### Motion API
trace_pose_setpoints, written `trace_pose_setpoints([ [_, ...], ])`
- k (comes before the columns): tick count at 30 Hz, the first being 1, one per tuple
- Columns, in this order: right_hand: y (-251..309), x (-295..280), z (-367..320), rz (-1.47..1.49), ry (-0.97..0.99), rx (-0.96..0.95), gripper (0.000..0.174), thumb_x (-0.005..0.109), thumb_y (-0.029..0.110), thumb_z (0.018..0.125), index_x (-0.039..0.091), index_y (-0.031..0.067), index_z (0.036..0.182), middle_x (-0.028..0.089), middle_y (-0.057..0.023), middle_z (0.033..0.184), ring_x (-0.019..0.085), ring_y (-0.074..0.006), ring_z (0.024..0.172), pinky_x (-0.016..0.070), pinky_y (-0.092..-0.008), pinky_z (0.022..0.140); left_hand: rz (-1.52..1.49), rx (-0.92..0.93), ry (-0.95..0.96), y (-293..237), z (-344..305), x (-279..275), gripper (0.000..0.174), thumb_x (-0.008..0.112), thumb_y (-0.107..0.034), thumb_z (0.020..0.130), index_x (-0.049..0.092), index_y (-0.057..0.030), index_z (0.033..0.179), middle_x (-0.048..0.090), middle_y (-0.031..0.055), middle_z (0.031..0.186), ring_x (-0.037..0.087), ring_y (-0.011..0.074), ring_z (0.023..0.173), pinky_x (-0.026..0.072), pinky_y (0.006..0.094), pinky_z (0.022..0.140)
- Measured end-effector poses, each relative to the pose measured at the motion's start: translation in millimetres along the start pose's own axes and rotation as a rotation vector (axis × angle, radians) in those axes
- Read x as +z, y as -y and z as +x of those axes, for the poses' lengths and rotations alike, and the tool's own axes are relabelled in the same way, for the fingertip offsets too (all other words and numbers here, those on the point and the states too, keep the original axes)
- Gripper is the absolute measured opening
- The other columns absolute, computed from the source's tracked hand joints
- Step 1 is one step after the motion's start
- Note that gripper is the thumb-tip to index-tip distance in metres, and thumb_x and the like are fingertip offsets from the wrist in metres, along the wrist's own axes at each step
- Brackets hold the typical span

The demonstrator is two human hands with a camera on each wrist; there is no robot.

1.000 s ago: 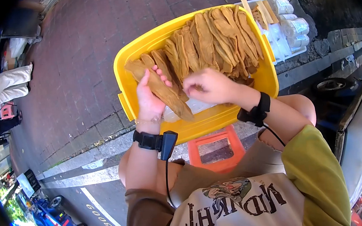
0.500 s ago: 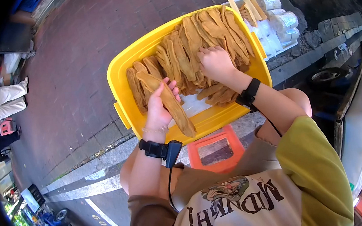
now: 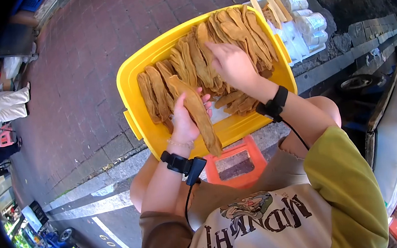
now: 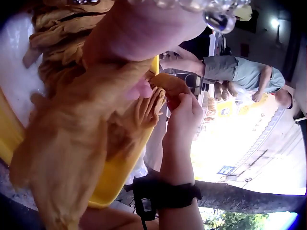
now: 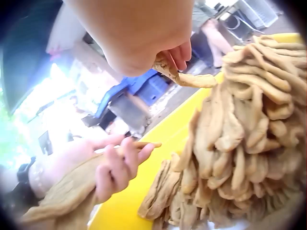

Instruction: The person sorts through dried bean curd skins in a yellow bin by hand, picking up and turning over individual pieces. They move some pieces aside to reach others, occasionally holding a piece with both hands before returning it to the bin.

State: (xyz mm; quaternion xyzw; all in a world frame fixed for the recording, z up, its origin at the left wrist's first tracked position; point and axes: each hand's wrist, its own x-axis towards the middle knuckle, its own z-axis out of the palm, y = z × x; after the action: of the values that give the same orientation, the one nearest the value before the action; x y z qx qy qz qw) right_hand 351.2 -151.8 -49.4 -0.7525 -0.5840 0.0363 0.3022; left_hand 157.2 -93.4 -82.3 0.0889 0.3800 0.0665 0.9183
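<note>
My left hand (image 3: 187,120) grips a long, flat, wrinkled brown strip (image 3: 198,112), its lower end hanging past the front rim of a yellow tub (image 3: 128,63). In the left wrist view this strip (image 4: 67,143) fills the near side. My right hand (image 3: 235,66) is over the row of brown strips (image 3: 195,55) inside the tub. The right wrist view shows a curved brown strip (image 5: 196,80) pinched in its fingers, above the packed strips. Shorter brown strips (image 3: 237,102) lie in the tub's near right part, partly beside the right wrist.
Right of the tub, a white tray (image 3: 315,52) bears wrapped clear rolls (image 3: 312,24) and light wooden pieces (image 3: 277,9). A red plastic stool (image 3: 239,180) stands between the person's knees. Another person (image 4: 240,74) is in the background.
My right hand has moved from the near part of the tub up to the strip row and now holds a strip. My left hand, with its strip, has shifted right and nearer the body.
</note>
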Motion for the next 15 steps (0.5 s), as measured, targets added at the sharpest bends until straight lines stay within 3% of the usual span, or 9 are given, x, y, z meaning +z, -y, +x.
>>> trace_pose_setpoints([
  [2, 25.0, -0.3, -7.0, 0.077, -0.113, -0.246, 0.044, 0.060, 0.002, 0.069, 0.053, -0.0004, 0.113, 0.060, -0.0180, 0.107, 0.059, -0.0317, 0.096, 0.0473, -0.0392, 0.081, -0.030, 0.059, -0.005, -4.7, -2.2, 6.6, 0.047, 0.039, -0.051, 0.090, 0.052, -0.0113, 0.111, 0.061, 0.0083, 0.096, 0.058, 0.0205, 0.079, 0.0471, 0.0341, 0.072],
  [4, 48.7, 8.6, -29.8, 0.114, -0.012, -0.390, 0.057, 0.066, 0.008, 0.064, 0.051, 0.0006, 0.118, 0.059, -0.0138, 0.114, 0.058, -0.0273, 0.104, 0.0466, -0.0381, 0.087, -0.054, 0.118, -0.013, -14.3, -1.7, 11.6, 0.050, 0.037, -0.054, 0.090, 0.051, -0.0107, 0.109, 0.062, 0.0088, 0.096, 0.058, 0.0210, 0.079, 0.0472, 0.0346, 0.073],
  [6, 65.0, 19.3, -49.4, -0.017, 0.019, -0.586, 0.049, 0.060, 0.011, 0.070, 0.052, 0.0002, 0.117, 0.057, -0.0135, 0.117, 0.057, -0.0263, 0.107, 0.0461, -0.0363, 0.089, -0.048, 0.332, 0.030, -27.6, -1.9, 12.4, 0.054, 0.036, -0.058, 0.089, 0.050, -0.0099, 0.107, 0.062, 0.0089, 0.095, 0.058, 0.0215, 0.078, 0.0474, 0.0350, 0.073],
  [11, 61.3, 19.6, -56.3, 0.017, 0.086, -0.625, 0.040, 0.053, 0.009, 0.075, 0.055, 0.0001, 0.114, 0.057, -0.0139, 0.119, 0.056, -0.0234, 0.108, 0.0463, -0.0343, 0.089, -0.097, 0.301, -0.004, -37.1, -6.8, 5.7, 0.033, 0.050, -0.041, 0.090, 0.050, -0.0110, 0.104, 0.060, 0.0056, 0.088, 0.058, 0.0187, 0.077, 0.0476, 0.0323, 0.070],
  [13, 55.8, 23.4, -59.4, 0.015, 0.106, -0.656, 0.040, 0.055, 0.011, 0.076, 0.055, 0.0004, 0.115, 0.057, -0.0143, 0.118, 0.057, -0.0238, 0.108, 0.0460, -0.0341, 0.089, -0.087, 0.323, -0.093, -35.9, -7.5, 9.5, 0.022, 0.056, -0.027, 0.088, 0.051, -0.0123, 0.103, 0.057, 0.0033, 0.083, 0.057, 0.0172, 0.075, 0.0471, 0.0313, 0.067],
  [15, 55.2, 23.4, -59.5, 0.009, 0.123, -0.686, 0.041, 0.057, 0.013, 0.076, 0.055, 0.0006, 0.115, 0.057, -0.0148, 0.118, 0.057, -0.0242, 0.107, 0.0457, -0.0339, 0.090, -0.076, 0.324, -0.093, -36.6, -5.5, 5.1, 0.019, 0.056, -0.023, 0.088, 0.051, -0.0129, 0.103, 0.056, 0.0026, 0.082, 0.056, 0.0169, 0.074, 0.0468, 0.0309, 0.066],
])
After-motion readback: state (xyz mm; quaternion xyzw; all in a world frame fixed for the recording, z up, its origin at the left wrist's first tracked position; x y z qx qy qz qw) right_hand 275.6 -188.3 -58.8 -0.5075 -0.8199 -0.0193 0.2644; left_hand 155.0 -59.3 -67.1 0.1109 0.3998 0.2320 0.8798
